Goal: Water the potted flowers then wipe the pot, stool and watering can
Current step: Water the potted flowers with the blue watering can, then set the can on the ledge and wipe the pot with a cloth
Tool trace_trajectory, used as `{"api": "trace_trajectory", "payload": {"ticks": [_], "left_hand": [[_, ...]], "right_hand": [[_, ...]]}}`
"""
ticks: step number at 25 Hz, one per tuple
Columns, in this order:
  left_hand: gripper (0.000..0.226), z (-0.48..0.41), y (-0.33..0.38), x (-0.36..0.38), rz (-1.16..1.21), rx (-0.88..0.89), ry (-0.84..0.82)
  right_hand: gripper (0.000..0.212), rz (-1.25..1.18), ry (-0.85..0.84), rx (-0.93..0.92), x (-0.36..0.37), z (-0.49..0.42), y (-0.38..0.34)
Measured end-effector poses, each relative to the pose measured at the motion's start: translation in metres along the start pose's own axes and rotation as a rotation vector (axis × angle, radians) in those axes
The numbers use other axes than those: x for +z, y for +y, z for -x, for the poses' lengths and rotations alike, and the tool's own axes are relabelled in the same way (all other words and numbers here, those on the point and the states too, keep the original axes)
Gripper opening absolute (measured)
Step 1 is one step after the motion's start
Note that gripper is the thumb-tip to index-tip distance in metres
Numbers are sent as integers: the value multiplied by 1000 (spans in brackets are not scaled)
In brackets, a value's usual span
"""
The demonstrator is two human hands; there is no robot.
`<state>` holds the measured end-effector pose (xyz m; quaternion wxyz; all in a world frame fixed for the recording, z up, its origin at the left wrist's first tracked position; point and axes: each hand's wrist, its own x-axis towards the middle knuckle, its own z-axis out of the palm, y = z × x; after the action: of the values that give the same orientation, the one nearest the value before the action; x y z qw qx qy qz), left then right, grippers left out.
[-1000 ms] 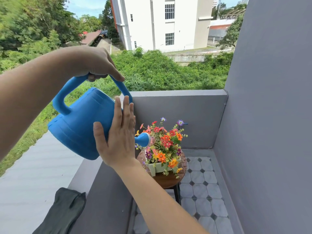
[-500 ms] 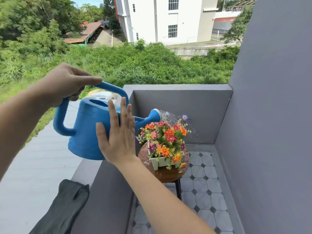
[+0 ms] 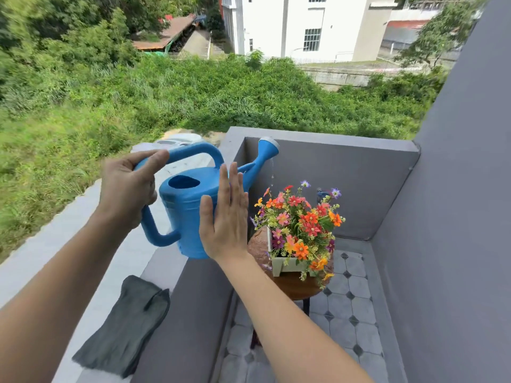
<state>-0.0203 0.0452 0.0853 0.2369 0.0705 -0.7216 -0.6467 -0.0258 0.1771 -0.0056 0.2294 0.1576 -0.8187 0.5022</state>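
A blue watering can [image 3: 185,205] hangs upright above the balcony ledge, its spout pointing up and right with a few drops falling from the rose. My left hand [image 3: 128,186] grips its top handle. My right hand [image 3: 225,219] lies flat against the can's right side, fingers straight. To the right, colourful flowers [image 3: 300,222] fill a pale rectangular pot [image 3: 287,265] on a round wooden stool [image 3: 293,286]. A dark grey cloth [image 3: 124,324] lies folded on the ledge at lower left.
A grey parapet ledge [image 3: 177,313] runs along the left, with a drop to grass beyond. Grey walls [image 3: 448,217] close the balcony corner at the back and right. The floor [image 3: 348,313] is tiled around the stool's black legs.
The can has tipped back from pouring to upright, its spout lifting away from the flowers. The spray has dwindled to drips. Both hands stayed on the can.
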Motion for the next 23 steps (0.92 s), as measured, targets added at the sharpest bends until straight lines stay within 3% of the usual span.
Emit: {"api": "trace_trajectory", "payload": {"ticks": [6, 9, 15, 23], "left_hand": [[14, 1, -39, -15, -205, 103, 299], [18, 6, -71, -17, -331, 107, 381], [25, 18, -138, -7, -360, 12, 494], [26, 10, -163, 5, -344, -46, 520]], "right_hand": [[73, -172, -215, 138, 48, -18, 5], [62, -117, -365, 148, 73, -15, 26], [59, 107, -628, 117, 104, -7, 77], [67, 145, -648, 59, 122, -20, 108]]}}
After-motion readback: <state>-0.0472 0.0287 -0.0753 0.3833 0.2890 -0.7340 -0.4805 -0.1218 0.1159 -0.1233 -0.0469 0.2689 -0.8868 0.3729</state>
